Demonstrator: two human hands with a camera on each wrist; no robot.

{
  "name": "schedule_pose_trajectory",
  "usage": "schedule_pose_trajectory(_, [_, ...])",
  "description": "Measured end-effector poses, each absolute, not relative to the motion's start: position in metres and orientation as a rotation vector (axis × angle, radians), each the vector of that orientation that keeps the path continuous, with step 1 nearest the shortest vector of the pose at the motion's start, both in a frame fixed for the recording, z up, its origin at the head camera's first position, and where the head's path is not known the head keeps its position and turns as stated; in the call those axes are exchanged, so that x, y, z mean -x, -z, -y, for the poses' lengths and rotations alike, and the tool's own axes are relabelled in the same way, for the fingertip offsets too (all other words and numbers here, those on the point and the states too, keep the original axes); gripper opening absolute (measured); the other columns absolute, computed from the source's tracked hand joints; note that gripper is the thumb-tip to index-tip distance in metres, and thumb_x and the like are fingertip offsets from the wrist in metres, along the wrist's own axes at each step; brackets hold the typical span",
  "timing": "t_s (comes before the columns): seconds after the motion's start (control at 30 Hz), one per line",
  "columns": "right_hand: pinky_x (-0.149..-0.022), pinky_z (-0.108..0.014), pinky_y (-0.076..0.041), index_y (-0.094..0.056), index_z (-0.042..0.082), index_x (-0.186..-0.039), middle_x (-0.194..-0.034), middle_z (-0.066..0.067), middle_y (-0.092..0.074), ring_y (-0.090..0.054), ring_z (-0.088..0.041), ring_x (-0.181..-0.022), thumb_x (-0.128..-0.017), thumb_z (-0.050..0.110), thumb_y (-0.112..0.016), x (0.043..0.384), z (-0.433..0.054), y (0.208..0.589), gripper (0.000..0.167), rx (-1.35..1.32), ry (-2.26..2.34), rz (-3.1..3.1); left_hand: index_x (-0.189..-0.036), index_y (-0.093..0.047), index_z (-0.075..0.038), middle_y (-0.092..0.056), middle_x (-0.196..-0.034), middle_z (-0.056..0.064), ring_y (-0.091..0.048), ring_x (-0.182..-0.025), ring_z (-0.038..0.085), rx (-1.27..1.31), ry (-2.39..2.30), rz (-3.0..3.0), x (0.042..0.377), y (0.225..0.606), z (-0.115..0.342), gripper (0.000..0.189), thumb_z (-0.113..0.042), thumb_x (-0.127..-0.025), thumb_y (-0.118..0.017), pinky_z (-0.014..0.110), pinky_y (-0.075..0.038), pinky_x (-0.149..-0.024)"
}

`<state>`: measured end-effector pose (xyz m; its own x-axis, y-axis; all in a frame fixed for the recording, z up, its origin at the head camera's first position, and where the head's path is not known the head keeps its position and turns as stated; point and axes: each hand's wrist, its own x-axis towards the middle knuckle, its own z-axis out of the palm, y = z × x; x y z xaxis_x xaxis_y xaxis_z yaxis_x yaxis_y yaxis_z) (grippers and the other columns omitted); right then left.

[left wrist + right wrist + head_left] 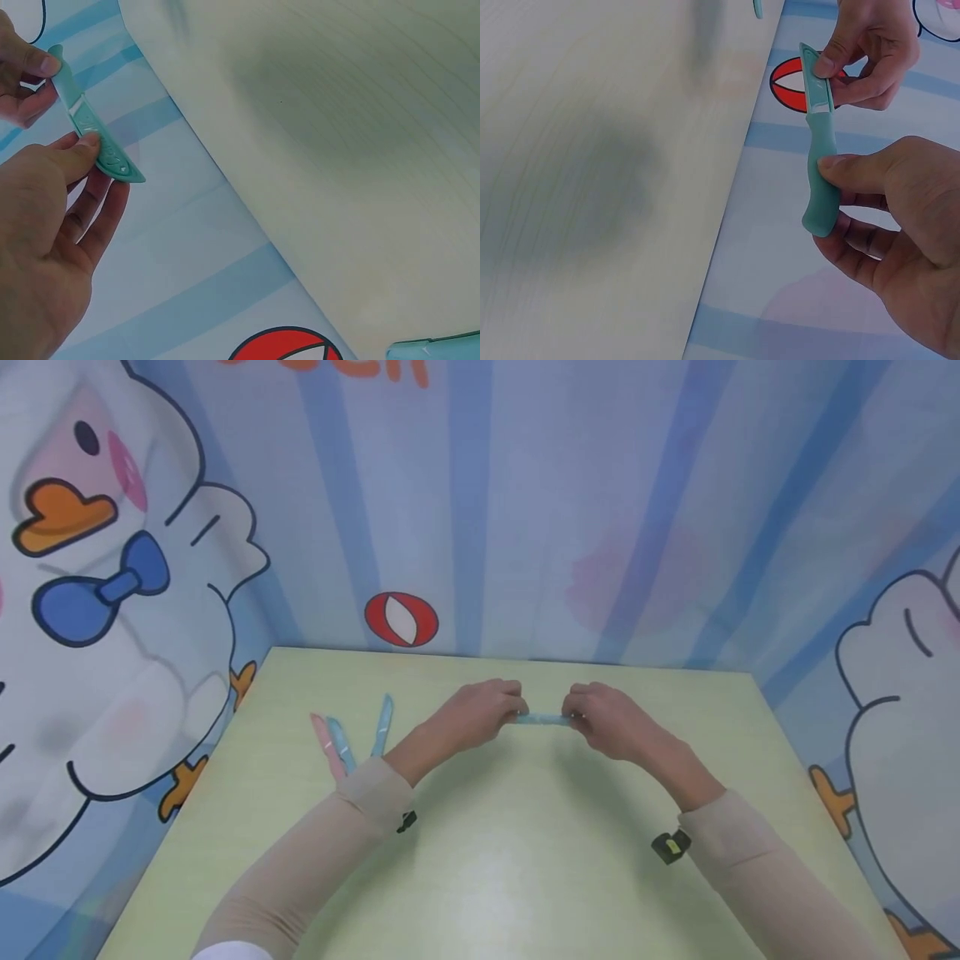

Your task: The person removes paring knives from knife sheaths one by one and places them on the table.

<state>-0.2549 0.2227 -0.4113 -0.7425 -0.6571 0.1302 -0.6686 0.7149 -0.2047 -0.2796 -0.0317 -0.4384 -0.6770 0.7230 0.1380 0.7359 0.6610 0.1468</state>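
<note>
A teal paring knife point(543, 719) in a matching sheath is held up over the far part of the table, between both hands. My left hand point(480, 714) pinches the sheath point(112, 156) between thumb and fingers. With thumb and fingertips my right hand point(611, 718) holds the handle point(823, 150). In the right wrist view a short pale strip of blade point(821, 107) shows between handle and sheath. The sheath has a cut-out pattern, seen in the left wrist view.
Left of my left forearm lie a pink knife point(327, 743), a blue knife point(341, 743) close beside it, and another blue knife point(383, 725), each partly hidden by the sleeve. The pale table point(510, 860) meets a cartoon-printed backdrop point(525, 527) behind and at both sides.
</note>
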Motion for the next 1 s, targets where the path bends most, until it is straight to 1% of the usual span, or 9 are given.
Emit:
schedule_pose_trajectory(0.53, [-0.074,-0.041,-0.055,-0.074,0.005,-0.097,-0.087,0.000,-0.064,-0.058,-0.019,-0.079,-0.094,-0.004,-0.075,0.2521,-0.2268,0.4056,0.009,-1.086,-0.364,2.866,-0.117,-0.080,-0.015,-0.065,-0.100,-0.003,-0.058,-0.087,0.012,1.248,0.285,2.767,0.2781,0.4362,0.0304,0.018,-0.011,-0.100,-0.074,0.023,-0.055,-0.085])
schedule_pose_trajectory(0.7, [-0.074,-0.040,-0.055,-0.075,0.006,-0.098,-0.088,0.000,-0.064,-0.058,-0.019,-0.079,-0.095,-0.003,-0.075,0.2517,-0.2276,0.4052,0.009,-1.074,-0.361,2.873,-0.117,-0.080,-0.014,-0.066,-0.100,-0.002,-0.059,-0.087,0.012,1.243,0.315,2.776,0.2777,0.4336,0.0304,0.018,-0.011,-0.100,-0.075,0.025,-0.056,-0.085])
schedule_pose_trajectory(1.0, [-0.074,-0.041,-0.054,-0.075,0.006,-0.100,-0.088,-0.001,-0.064,-0.058,-0.018,-0.079,-0.096,-0.002,-0.074,0.2516,-0.2311,0.4018,0.009,-1.056,-0.377,2.884,-0.117,-0.080,-0.015,-0.066,-0.101,-0.003,-0.058,-0.087,0.011,1.257,0.292,2.768,0.2830,0.4333,0.0282,0.018,-0.011,-0.100,-0.075,0.022,-0.055,-0.084])
